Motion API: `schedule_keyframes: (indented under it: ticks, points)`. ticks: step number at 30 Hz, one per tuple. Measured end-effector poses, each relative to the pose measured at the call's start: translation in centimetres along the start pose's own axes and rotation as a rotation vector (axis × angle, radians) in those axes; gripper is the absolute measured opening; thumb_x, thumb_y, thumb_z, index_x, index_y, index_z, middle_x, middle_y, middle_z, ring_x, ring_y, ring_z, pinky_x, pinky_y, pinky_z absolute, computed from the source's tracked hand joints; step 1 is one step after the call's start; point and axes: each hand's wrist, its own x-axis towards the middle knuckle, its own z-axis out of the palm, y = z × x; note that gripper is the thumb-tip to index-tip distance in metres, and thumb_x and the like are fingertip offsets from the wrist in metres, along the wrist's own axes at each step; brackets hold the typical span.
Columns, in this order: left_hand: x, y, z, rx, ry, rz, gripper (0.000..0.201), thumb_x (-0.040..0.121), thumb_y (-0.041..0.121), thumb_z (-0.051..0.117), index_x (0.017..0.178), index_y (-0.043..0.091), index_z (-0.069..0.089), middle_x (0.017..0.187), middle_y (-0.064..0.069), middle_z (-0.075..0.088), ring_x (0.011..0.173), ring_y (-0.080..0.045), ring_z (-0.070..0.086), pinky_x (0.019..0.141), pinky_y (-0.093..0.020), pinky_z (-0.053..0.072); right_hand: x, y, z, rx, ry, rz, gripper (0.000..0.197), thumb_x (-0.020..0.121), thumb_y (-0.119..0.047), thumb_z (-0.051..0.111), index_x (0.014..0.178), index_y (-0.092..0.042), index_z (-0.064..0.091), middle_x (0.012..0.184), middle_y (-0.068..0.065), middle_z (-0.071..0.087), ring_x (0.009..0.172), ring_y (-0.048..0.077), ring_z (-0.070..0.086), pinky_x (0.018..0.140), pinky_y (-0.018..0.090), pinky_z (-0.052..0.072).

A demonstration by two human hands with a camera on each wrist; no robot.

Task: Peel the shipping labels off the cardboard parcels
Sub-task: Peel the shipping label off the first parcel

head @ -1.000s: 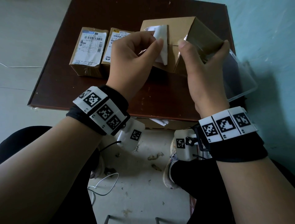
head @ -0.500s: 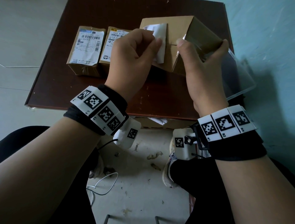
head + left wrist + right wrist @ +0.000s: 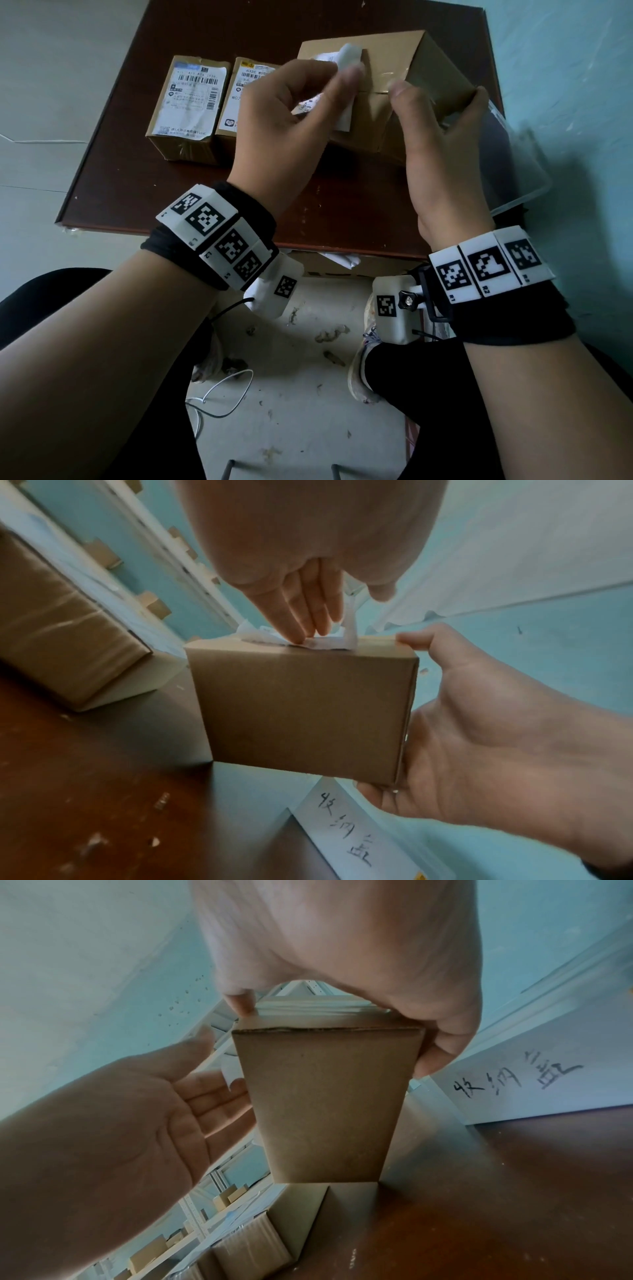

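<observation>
A shipping label (image 3: 343,89) is being peeled from a plain brown cardboard parcel (image 3: 404,102) that is being held tilted above a dark wooden table (image 3: 144,164). The loosened end of the label is being pinched between the thumb and fingers of the left hand (image 3: 291,116), while the parcel is being gripped at its right end by the right hand (image 3: 442,137), thumb on top and fingers curled round the far side.

The label is white, thin and crumpled, with black print on the part showing; its remainder is being kept stuck to the top face, beside a strip of clear tape. It is judged to be light, soft and easily torn, so it is best taken close to the line where it is parting from the cardboard. The parcel appears stiff and light enough for one hand, and is best braced at its corners.

Two smaller parcels (image 3: 190,109) are being left on the table to the left, their printed labels intact. A clear plastic bin (image 3: 513,178) is standing at the table's right edge.
</observation>
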Motion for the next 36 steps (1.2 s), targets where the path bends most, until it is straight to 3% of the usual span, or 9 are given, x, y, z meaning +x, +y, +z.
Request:
schedule_keyframes:
  ticks: [3, 6, 10, 17, 21, 25, 28, 31, 36]
  points:
    - [-0.1, -0.3, 0.1, 0.093, -0.010, 0.076, 0.023, 0.102, 0.021, 0.069, 0.099, 0.000, 0.076, 0.099, -0.008, 0.075, 0.095, -0.013, 0.073, 0.084, -0.027, 0.059, -0.2, -0.1, 0.0, -0.041, 0.004, -0.017, 0.151, 0.064, -0.081, 0.073, 0.175, -0.015, -0.006, 0.164, 0.003, 0.045, 0.147, 0.016, 0.050, 0.119, 0.039, 0.051]
    - [0.0, -0.5, -0.1, 0.126, 0.004, 0.064, 0.023, 0.102, 0.015, 0.065, 0.091, -0.004, 0.072, 0.086, -0.009, 0.071, 0.080, -0.008, 0.066, 0.072, -0.025, 0.053, -0.3, -0.1, -0.1, -0.078, 0.006, -0.033, 0.151, 0.063, -0.082, 0.071, 0.175, -0.016, -0.007, 0.163, 0.001, 0.044, 0.147, 0.013, 0.049, 0.121, 0.035, 0.049]
    - [0.0, -0.6, -0.3, 0.150, 0.008, 0.001, 0.026, 0.102, 0.018, 0.062, 0.094, -0.005, 0.072, 0.091, -0.020, 0.073, 0.081, -0.032, 0.069, 0.072, -0.047, 0.057, -0.1, -0.1, -0.1, -0.104, 0.001, -0.041, 0.152, 0.065, -0.083, 0.070, 0.175, -0.014, -0.009, 0.166, 0.005, 0.041, 0.150, 0.017, 0.046, 0.121, 0.037, 0.049]
    - [-0.1, 0.2, -0.2, -0.135, 0.046, -0.208, 0.013, 0.097, 0.014, 0.065, 0.087, 0.014, 0.073, 0.093, -0.015, 0.069, 0.093, -0.039, 0.071, 0.082, -0.061, 0.059, 0.2, -0.1, -0.4, -0.100, -0.024, -0.010, 0.152, 0.064, -0.086, 0.066, 0.175, -0.015, -0.009, 0.157, 0.000, 0.052, 0.143, 0.016, 0.054, 0.119, 0.041, 0.051]
    - [0.0, 1.1, -0.3, -0.278, 0.091, -0.282, 0.029, 0.097, 0.002, 0.051, 0.080, 0.011, 0.071, 0.090, -0.009, 0.070, 0.088, -0.023, 0.069, 0.074, -0.037, 0.060, 0.1, -0.3, -0.5, -0.085, -0.021, 0.010, 0.150, 0.067, -0.082, 0.070, 0.175, -0.014, -0.008, 0.154, -0.005, 0.054, 0.141, 0.010, 0.055, 0.117, 0.033, 0.051]
    - [-0.1, 1.2, -0.3, -0.170, 0.118, -0.182, 0.024, 0.098, 0.010, 0.057, 0.088, 0.004, 0.078, 0.086, -0.017, 0.074, 0.080, -0.020, 0.067, 0.069, -0.036, 0.055, -0.3, -0.5, -0.7, -0.155, -0.043, -0.026, 0.140, 0.082, -0.070, 0.080, 0.175, -0.015, -0.009, 0.165, -0.003, 0.043, 0.149, 0.009, 0.045, 0.103, 0.009, 0.040]
    - [-0.2, 0.7, -0.1, -0.045, 0.108, -0.131, 0.021, 0.102, 0.020, 0.066, 0.097, 0.005, 0.079, 0.083, 0.000, 0.076, 0.076, -0.008, 0.071, 0.069, -0.024, 0.056, -1.0, -0.5, -0.7, -0.208, -0.043, -0.043, 0.152, 0.075, -0.074, 0.081, 0.172, -0.015, -0.020, 0.182, 0.004, 0.017, 0.165, 0.020, 0.027, 0.122, 0.023, 0.031]
    - [0.0, 0.5, -0.3, 0.012, 0.150, -0.125, 0.017, 0.100, 0.019, 0.069, 0.092, 0.007, 0.079, 0.082, 0.006, 0.075, 0.075, -0.002, 0.071, 0.067, -0.019, 0.055, -1.3, -0.4, -0.7, -0.263, -0.108, -0.002, 0.151, 0.083, -0.067, 0.086, 0.170, -0.018, -0.028, 0.184, 0.004, 0.009, 0.166, 0.022, 0.025, 0.116, 0.025, 0.028]
    - [0.2, 0.1, -0.5, 0.032, 0.159, -0.144, 0.014, 0.097, 0.016, 0.065, 0.092, 0.010, 0.077, 0.087, 0.002, 0.075, 0.081, -0.009, 0.072, 0.070, -0.030, 0.061, -1.1, -0.5, -0.4, -0.407, -0.173, 0.114, 0.148, 0.069, -0.097, 0.070, 0.176, -0.018, 0.006, 0.176, 0.007, 0.018, 0.164, 0.032, 0.025, 0.129, 0.055, 0.033]
